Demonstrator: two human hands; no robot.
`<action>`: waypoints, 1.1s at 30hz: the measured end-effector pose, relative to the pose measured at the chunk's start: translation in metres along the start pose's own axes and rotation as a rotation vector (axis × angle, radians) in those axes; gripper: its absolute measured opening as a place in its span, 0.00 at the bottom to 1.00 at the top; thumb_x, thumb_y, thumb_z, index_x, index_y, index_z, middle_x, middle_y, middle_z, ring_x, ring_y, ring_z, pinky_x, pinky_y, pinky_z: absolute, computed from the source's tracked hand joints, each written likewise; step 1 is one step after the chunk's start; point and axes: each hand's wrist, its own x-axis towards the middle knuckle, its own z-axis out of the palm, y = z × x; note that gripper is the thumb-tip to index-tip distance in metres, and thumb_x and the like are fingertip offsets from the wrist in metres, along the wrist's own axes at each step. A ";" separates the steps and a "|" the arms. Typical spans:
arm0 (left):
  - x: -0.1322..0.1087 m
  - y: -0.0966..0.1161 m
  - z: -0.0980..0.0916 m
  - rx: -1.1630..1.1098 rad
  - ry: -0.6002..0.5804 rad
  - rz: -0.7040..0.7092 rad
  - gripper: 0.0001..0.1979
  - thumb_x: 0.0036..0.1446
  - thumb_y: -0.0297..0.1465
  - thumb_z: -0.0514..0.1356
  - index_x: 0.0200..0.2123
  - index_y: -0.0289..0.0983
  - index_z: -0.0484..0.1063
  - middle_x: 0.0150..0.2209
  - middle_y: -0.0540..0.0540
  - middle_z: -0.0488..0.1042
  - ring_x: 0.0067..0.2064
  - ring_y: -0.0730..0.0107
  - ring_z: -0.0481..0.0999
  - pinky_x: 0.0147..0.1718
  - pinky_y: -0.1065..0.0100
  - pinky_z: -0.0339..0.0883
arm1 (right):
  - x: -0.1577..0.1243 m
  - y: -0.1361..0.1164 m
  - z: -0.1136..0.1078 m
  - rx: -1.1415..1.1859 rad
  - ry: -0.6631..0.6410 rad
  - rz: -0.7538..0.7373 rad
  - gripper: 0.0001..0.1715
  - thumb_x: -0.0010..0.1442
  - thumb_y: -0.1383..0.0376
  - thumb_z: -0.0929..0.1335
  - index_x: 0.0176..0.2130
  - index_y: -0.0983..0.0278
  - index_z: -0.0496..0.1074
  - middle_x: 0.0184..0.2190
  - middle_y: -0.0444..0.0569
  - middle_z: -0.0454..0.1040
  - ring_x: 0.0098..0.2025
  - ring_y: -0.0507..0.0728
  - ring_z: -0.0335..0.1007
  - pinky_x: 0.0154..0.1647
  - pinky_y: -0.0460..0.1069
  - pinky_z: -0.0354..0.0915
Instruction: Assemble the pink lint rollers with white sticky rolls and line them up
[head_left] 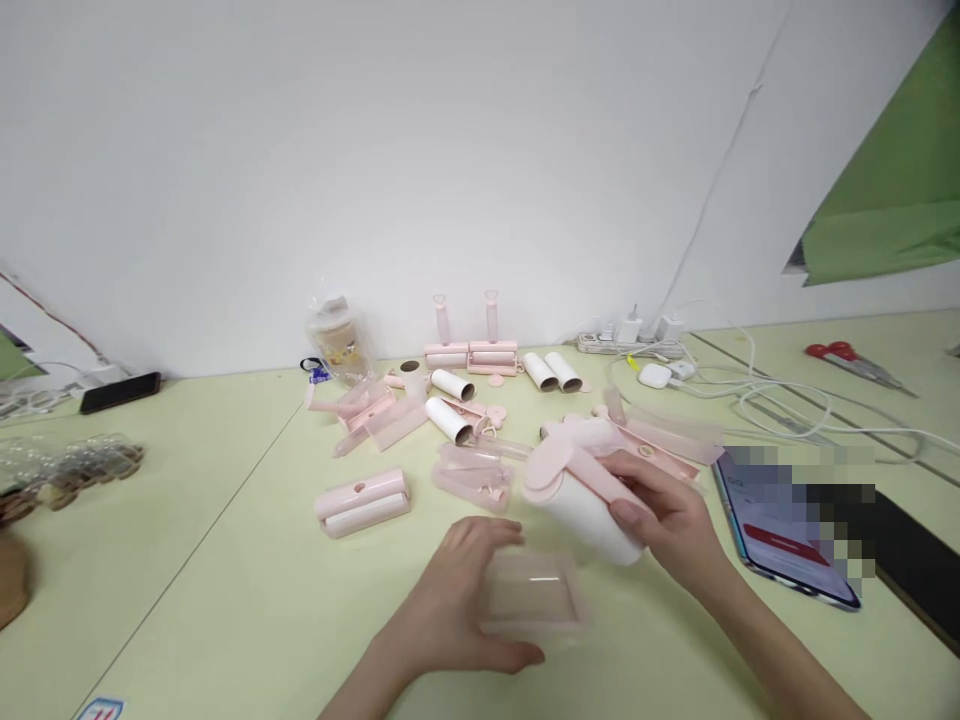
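Note:
My right hand is closed around a pink lint roller with a white paper roll, held tilted just above the table. My left hand grips a translucent pink cover, thumb under it and fingers over its near-left side. The cover sits directly below and in front of the roller. Both hands are close together near the table's front centre.
Several pink roller parts, covers and white rolls lie scattered behind the hands, with an assembled roller to the left. A phone lies right of my wrist. A power strip with cables, red scissors and a dark phone are further off.

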 end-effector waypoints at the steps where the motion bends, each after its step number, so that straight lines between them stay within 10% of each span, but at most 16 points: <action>1: -0.003 -0.004 0.000 -0.065 0.030 -0.042 0.43 0.34 0.31 0.69 0.54 0.43 0.54 0.55 0.43 0.59 0.56 0.53 0.58 0.53 0.57 0.56 | -0.001 -0.001 0.002 -0.022 -0.067 -0.035 0.14 0.51 0.57 0.69 0.38 0.58 0.75 0.35 0.49 0.77 0.37 0.61 0.73 0.34 0.51 0.69; 4: -0.009 -0.014 0.001 -0.282 0.019 -0.159 0.46 0.38 0.30 0.68 0.58 0.43 0.45 0.53 0.42 0.61 0.53 0.56 0.63 0.49 0.58 0.60 | -0.004 -0.007 0.010 -0.078 -0.285 -0.166 0.15 0.52 0.60 0.69 0.42 0.57 0.74 0.33 0.48 0.76 0.35 0.59 0.72 0.32 0.50 0.68; 11: -0.010 -0.031 0.012 -0.413 0.056 -0.221 0.32 0.35 0.36 0.71 0.45 0.40 0.64 0.44 0.45 0.68 0.46 0.58 0.67 0.41 0.62 0.62 | -0.011 -0.013 0.028 -0.275 -0.577 -0.338 0.20 0.52 0.68 0.69 0.46 0.57 0.71 0.33 0.49 0.72 0.33 0.56 0.69 0.29 0.47 0.67; 28: -0.009 -0.026 0.010 -0.351 0.052 -0.204 0.30 0.37 0.34 0.69 0.46 0.39 0.64 0.45 0.45 0.67 0.45 0.61 0.67 0.42 0.62 0.63 | -0.028 -0.016 0.030 -0.464 -0.772 -0.191 0.12 0.58 0.63 0.64 0.44 0.56 0.67 0.46 0.54 0.66 0.46 0.61 0.65 0.42 0.56 0.67; 33: -0.032 -0.017 -0.002 -0.200 0.115 -0.282 0.29 0.39 0.30 0.67 0.47 0.41 0.64 0.46 0.45 0.64 0.49 0.59 0.64 0.48 0.59 0.61 | -0.030 0.004 0.023 -0.436 -0.554 -0.228 0.29 0.58 0.60 0.64 0.58 0.54 0.54 0.54 0.55 0.61 0.54 0.63 0.61 0.48 0.57 0.65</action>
